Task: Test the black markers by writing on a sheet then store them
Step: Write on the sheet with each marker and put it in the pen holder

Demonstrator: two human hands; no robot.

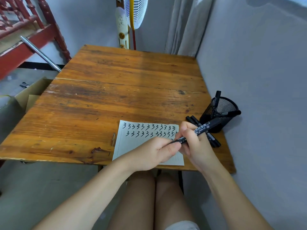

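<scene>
A white sheet [132, 145] with two rows of handwritten black "3" marks lies at the near right of the wooden table [116, 90]. Over the sheet, my right hand [194, 143] grips a black marker [204, 128] by its barrel. My left hand [159, 153] pinches that marker's lower end; whether it holds the cap or the tip is hidden. Several more black markers [214, 141] lie on the table behind my right hand. A black mesh pen holder [219, 112] stands at the right edge with markers in it.
A grey wall runs close along the table's right side. A standing fan [132, 17] and a curtain are behind the far edge. A cardboard box [29, 95] sits on the floor left of the table, by red wooden furniture and a metal pole.
</scene>
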